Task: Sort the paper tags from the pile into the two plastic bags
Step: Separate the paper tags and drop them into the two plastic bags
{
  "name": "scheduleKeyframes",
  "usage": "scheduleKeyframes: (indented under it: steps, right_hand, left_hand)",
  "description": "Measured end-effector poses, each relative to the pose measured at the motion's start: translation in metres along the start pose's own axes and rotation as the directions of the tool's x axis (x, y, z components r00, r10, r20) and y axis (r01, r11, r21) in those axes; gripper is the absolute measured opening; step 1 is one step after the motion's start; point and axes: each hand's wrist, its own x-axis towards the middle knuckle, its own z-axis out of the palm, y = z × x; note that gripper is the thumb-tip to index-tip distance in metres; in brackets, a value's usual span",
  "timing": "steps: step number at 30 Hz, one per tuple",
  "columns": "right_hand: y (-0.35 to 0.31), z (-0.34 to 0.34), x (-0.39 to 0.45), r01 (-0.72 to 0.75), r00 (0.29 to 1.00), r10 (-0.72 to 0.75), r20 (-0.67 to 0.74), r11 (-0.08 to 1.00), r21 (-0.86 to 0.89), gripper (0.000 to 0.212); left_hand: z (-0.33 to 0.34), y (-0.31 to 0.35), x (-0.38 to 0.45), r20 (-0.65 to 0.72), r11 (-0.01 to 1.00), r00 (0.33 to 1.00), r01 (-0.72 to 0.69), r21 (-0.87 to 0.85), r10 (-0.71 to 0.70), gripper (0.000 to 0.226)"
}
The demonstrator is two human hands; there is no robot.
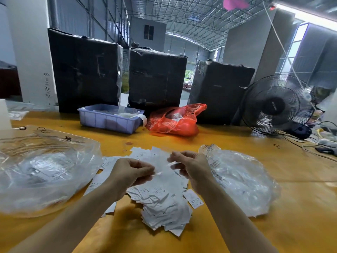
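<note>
At frame centre: pile of paper tags (160, 201) is lying on the yellow desk (237, 136), spreading from mid-frame down toward the lower centre, between the two forearms.
Left bag: large clear plastic bag (43, 172) is sitting at the left of the frame, touching the pile's left edge; printed tags are showing through the film.
Right bag: smaller clear plastic bag (240, 179) is lying at the right of centre, just beside the right wrist; contents too crumpled to read.
Left hand (133, 172): fingers are curling, grip pinching one end of a thin clear film strip (163, 169) above the pile.
Right hand (189, 165): fingers are curling likewise, grip pinching the other end of the same strip; the strip is hanging taut between both hands.
Step in hand (judgement): both hands are handling one piece lifted from the pile, probably a wrapper or sleeve; most of the pile is not yet sorted.
Next move (judgement): it is calling for reading which class the piece belongs to, then releasing one pinch and carrying it sideways into the matching bag's mouth.
Upper frame: blue tray (109, 119), red bag (175, 121), black wrapped boxes (85, 70) and a fan (277, 105) are standing behind, well apart from the work.
</note>
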Motion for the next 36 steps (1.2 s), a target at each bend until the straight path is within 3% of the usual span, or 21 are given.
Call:
scheduleKeyframes:
  steps: [2, 4, 6, 8, 11, 15, 17, 19, 20, 21, 22, 23, 24, 25, 27, 28, 30, 36]
  right_hand:
    - [-0.007, -0.021, 0.006, 0.103, 0.981, -0.118, -0.152, 0.989, -0.101, 0.014]
    - [-0.01, -0.054, 0.012, 0.141, 0.911, -0.25, -0.327, 0.936, -0.323, 0.017]
    - [-0.004, -0.089, 0.017, 0.029, 0.833, -0.329, -0.446, 0.83, -0.558, 0.022]
    - [0.005, -0.116, 0.02, -0.191, 0.788, -0.352, -0.504, 0.638, -0.746, 0.021]
    - [0.02, -0.128, 0.017, -0.425, 0.812, -0.295, -0.503, 0.291, -0.857, 0.022]
    - [0.02, -0.114, 0.016, -0.474, 0.859, -0.15, -0.49, 0.129, -0.871, 0.024]
    - [0.005, -0.096, 0.014, -0.426, 0.835, -0.356, -0.42, 0.065, -0.902, 0.019]
    - [-0.009, -0.068, 0.007, -0.246, 0.694, -0.697, -0.181, 0.007, -0.969, 0.01]
    - [-0.011, -0.051, 0.003, -0.1, 0.591, -0.805, -0.061, 0.002, -0.995, 0.009]
    - [-0.012, -0.032, -0.001, 0.077, 0.603, -0.798, 0.008, 0.048, -0.996, 0.009]
    - [-0.011, -0.014, -0.002, 0.238, 0.692, -0.72, 0.058, 0.152, -0.959, 0.009]
    - [-0.006, 0.002, -0.004, 0.306, 0.821, -0.565, 0.085, 0.308, -0.901, 0.012]
    - [0.002, 0.016, -0.004, 0.286, 0.921, -0.37, 0.125, 0.422, -0.86, 0.02]
    - [0.011, 0.027, -0.005, 0.246, 0.962, -0.218, 0.162, 0.444, -0.862, 0.03]
    - [0.025, 0.036, -0.004, 0.187, 0.982, -0.084, 0.168, 0.33, -0.925, 0.05]
    - [0.03, 0.036, -0.003, 0.162, 0.987, -0.069, 0.148, 0.283, -0.945, 0.056]
    - [0.036, 0.032, -0.001, 0.112, 0.994, -0.049, 0.102, 0.288, -0.951, 0.056]
    - [0.042, 0.023, 0.0, 0.063, 0.998, -0.025, 0.058, 0.511, -0.858, 0.043]
  left_hand:
    - [-0.002, 0.0, 0.001, -0.005, 1.0, 1.0, -0.003, -0.019, 0.002, 0.002]
    - [-0.003, -0.001, 0.003, -0.013, 0.999, 1.0, -0.001, -0.047, 0.0, 0.004]
    - [-0.003, 0.0, 0.004, -0.015, 0.998, 1.0, 0.0, -0.056, -0.001, 0.004]
    - [-0.004, 0.0, 0.004, -0.021, 0.999, 1.0, -0.004, -0.05, 0.003, 0.006]
    - [-0.006, 0.0, 0.005, -0.045, 0.999, 0.999, -0.008, -0.035, 0.006, 0.01]
    - [-0.009, 0.0, 0.005, -0.073, 1.0, 0.997, -0.001, -0.014, 0.0, 0.009]
    - [-0.01, 0.0, 0.006, -0.103, 1.0, 0.995, -0.007, -0.001, 0.006, 0.004]
    - [-0.011, 0.0, 0.008, -0.13, 1.0, 0.991, -0.011, 0.003, 0.011, 0.006]
    - [-0.011, 0.0, 0.008, -0.135, 1.0, 0.991, -0.014, 0.005, 0.014, 0.008]
    - [-0.011, -0.001, 0.008, -0.136, 1.0, 0.991, -0.016, 0.01, 0.018, 0.01]
    - [-0.011, -0.001, 0.008, -0.137, 1.0, 0.99, -0.02, 0.015, 0.021, 0.012]
    - [-0.011, -0.002, 0.008, -0.138, 1.0, 0.99, -0.024, 0.019, 0.026, 0.013]
    - [-0.011, -0.002, 0.008, -0.139, 0.999, 0.99, -0.029, 0.021, 0.031, 0.013]
    - [-0.012, -0.003, 0.008, -0.137, 0.999, 0.99, -0.033, 0.022, 0.036, 0.013]
    - [-0.012, -0.003, 0.008, -0.122, 0.999, 0.991, -0.043, 0.024, 0.045, 0.012]
    - [-0.012, -0.003, 0.009, -0.11, 0.999, 0.993, -0.045, 0.028, 0.048, 0.011]
    - [-0.012, -0.003, 0.008, -0.083, 0.998, 0.996, -0.041, 0.04, 0.044, 0.011]
    - [-0.012, -0.003, 0.006, -0.022, 0.995, 0.999, -0.023, 0.095, 0.026, 0.014]
